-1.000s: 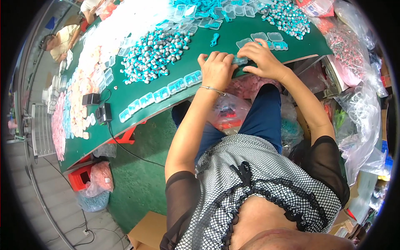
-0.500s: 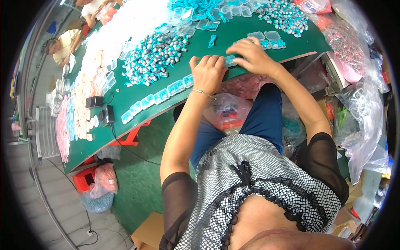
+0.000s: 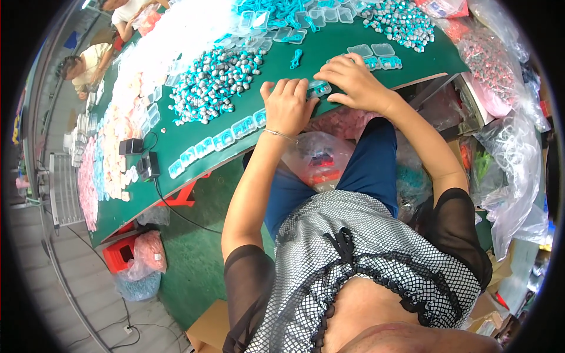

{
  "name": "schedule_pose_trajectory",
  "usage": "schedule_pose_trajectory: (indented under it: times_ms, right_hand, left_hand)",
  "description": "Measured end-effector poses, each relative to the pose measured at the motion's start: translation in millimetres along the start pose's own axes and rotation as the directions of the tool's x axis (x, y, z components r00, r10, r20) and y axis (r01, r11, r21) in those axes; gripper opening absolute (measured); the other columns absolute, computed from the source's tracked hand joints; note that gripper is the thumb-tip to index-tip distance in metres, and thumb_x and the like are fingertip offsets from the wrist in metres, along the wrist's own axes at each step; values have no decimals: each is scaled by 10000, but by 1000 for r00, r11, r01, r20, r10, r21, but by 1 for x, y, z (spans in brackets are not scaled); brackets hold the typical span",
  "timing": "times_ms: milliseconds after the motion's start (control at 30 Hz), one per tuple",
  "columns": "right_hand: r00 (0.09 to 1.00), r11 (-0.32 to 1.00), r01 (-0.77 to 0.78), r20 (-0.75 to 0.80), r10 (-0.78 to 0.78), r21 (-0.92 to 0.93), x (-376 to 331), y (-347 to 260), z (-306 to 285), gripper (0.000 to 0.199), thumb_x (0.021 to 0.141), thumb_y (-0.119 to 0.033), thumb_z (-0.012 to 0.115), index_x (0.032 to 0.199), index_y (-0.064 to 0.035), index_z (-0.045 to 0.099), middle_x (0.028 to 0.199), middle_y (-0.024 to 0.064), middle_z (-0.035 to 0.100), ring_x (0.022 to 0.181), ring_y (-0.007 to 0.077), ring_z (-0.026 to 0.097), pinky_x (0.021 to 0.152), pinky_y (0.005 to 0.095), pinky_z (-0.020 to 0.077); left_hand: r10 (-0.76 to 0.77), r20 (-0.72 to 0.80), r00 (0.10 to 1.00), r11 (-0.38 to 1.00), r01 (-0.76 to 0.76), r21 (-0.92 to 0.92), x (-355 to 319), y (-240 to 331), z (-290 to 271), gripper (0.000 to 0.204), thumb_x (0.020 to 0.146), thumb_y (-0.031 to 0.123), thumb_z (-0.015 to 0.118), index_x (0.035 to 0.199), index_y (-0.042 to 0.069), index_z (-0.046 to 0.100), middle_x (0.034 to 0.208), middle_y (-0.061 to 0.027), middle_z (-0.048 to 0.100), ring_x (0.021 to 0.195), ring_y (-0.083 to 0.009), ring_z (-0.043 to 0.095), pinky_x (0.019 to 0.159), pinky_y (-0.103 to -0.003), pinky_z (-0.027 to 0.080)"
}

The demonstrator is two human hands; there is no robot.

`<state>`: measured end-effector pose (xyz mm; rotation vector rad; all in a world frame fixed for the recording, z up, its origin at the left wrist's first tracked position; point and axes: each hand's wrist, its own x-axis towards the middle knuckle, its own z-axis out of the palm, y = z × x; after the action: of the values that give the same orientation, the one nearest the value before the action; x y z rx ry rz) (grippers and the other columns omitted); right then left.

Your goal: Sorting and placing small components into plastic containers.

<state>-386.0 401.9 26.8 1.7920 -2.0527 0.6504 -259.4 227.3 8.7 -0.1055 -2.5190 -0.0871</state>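
Note:
A small clear plastic box (image 3: 319, 89) with turquoise contents lies between my hands near the table's front edge. My left hand (image 3: 286, 107) is palm down, fingers bent, with its thumb and index finger at the box's left end. My right hand (image 3: 354, 82) arches by the other end, its thumb and fingers spread apart around it. From under my left hand, a row of similar filled boxes (image 3: 223, 139) runs leftward along the edge. Beyond my right hand are filled boxes (image 3: 389, 62) with raised lids. My palms hide part of the row.
Behind the row spreads a pile of grey-and-turquoise pieces (image 3: 215, 79); another pile (image 3: 403, 26) sits at the far right. A turquoise cord bundle (image 3: 296, 58) lies alone. Black devices (image 3: 149, 166) with a cable stand at left. Plastic bags (image 3: 485, 65) crowd the right. Two people work at far left.
My left hand has shifted slightly left, and its fingertips uncover more of the small box. My right hand has come a little left, with its fingers stretched farther over the box.

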Motion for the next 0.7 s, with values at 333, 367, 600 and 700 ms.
schedule_pose_trajectory:
  times_ms: [333, 367, 600, 700]
  right_hand:
    - [988, 1000, 7, -151, -3, 29, 0, 0, 19, 286, 770, -167, 700, 1034, -93, 619, 984, 54, 611, 1009, 238, 558, 937, 433, 356]
    - [990, 998, 7, -144, 2, 62, -1, -1, 16, 272, 769, -166, 699, 1019, -92, 621, 959, 59, 608, 993, 243, 561, 934, 431, 360]
    - [996, 998, -22, -81, 27, 61, -7, 0, 16, 256, 759, -160, 703, 997, -105, 626, 935, 51, 604, 986, 245, 558, 951, 440, 343]
    - [995, 997, -67, -76, 65, -26, -10, -5, 18, 284, 760, -170, 704, 1030, -132, 629, 990, 34, 611, 1027, 235, 547, 973, 455, 320]
  left_hand:
    - [20, -52, 998, 993, -25, -114, 7, -4, -2, 277, 756, 250, 731, 980, 108, 651, 916, -22, 668, 861, -198, 604, 823, -415, 346]
    - [26, -63, 998, 989, -35, -145, 7, -4, -3, 251, 755, 239, 732, 957, 111, 655, 885, -15, 668, 831, -197, 605, 809, -407, 351]
    - [14, -136, 991, 977, -43, -210, 5, 0, 8, 235, 694, 244, 756, 862, 127, 640, 768, -2, 633, 776, -188, 592, 784, -418, 362]
    - [68, -138, 988, 996, -74, -40, 5, 2, 7, 262, 682, 240, 762, 890, 137, 641, 835, 12, 640, 818, -183, 590, 817, -439, 363]
